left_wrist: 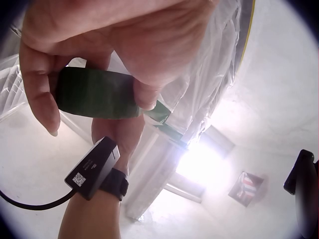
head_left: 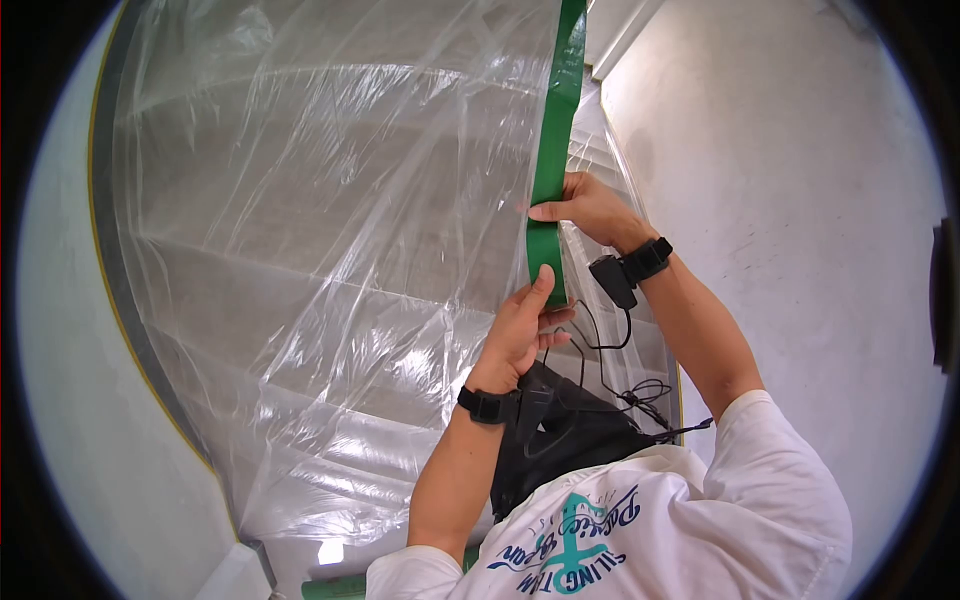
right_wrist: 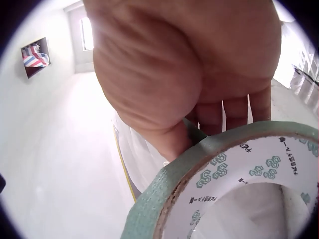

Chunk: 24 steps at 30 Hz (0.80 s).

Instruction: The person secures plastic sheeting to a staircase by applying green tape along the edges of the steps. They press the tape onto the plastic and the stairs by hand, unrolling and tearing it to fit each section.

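A long strip of green tape (head_left: 558,130) runs along the right edge of a clear plastic sheet (head_left: 330,200). At its lower end my left hand (head_left: 515,330) holds the roll of green tape (left_wrist: 97,93), thumb on one side and fingers on the other. Just above, my right hand (head_left: 600,212) pinches the strip, its thumb on the front and its fingers behind. In the right wrist view the roll's printed white core shows below my right hand (right_wrist: 164,74).
The sheet hangs over grey curved steps (head_left: 250,270), with a pale wall (head_left: 780,200) on the right and another wall (head_left: 70,400) on the left. Black cables (head_left: 640,395) hang by my body. Wrist cameras (head_left: 615,280) sit on both forearms.
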Available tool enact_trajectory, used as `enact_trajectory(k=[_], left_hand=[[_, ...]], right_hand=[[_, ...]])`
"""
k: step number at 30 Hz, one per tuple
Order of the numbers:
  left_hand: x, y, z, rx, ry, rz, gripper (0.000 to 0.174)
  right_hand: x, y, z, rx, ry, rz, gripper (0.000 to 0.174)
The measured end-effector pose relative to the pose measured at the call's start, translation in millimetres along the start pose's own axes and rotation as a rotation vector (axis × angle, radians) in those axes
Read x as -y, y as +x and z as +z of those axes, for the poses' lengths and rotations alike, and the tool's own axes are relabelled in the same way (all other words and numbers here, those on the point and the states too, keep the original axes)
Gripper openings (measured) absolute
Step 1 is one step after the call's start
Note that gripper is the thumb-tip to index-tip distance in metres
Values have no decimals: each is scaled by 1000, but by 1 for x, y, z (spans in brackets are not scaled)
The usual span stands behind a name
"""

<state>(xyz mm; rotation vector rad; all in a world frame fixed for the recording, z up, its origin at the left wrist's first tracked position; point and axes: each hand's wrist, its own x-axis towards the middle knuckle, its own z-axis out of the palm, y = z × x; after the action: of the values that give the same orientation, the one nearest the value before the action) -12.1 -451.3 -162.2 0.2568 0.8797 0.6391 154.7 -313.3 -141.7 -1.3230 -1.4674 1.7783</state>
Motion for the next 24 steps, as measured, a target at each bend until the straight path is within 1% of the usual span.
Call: enact_trajectory(k=[4, 6, 9, 13, 16, 18, 19, 21, 24], left_hand=[[3, 4, -2, 10, -4, 5, 68], [5, 5, 3, -91, 18, 46, 73], [0, 5, 8, -99, 53, 54, 78], [-2, 13, 7, -106, 45, 23, 75], [-4, 10, 9, -109, -12, 4, 72], [-5, 9, 9, -119, -7, -3, 69], [-6, 7, 9, -122, -7, -3, 69], [-9, 2, 12, -120, 12, -8, 69], [-10, -3, 14, -127, 86, 5, 68]], right_hand=[[-3, -1, -1, -21, -41, 15, 18], [-3, 0, -2, -40, -104, 17, 19], [-3, -2, -3, -85, -129, 28, 21], [0, 1, -5, -119, -161, 46, 16], [-3, 4, -10, -96, -230, 17, 19], [-5, 8, -14, -63, -192, 19, 28], [-6, 8, -14, -61, -189, 18, 28], [0, 5, -13, -63, -285, -11, 27], [0, 5, -13, -7, -209, -11, 25]])
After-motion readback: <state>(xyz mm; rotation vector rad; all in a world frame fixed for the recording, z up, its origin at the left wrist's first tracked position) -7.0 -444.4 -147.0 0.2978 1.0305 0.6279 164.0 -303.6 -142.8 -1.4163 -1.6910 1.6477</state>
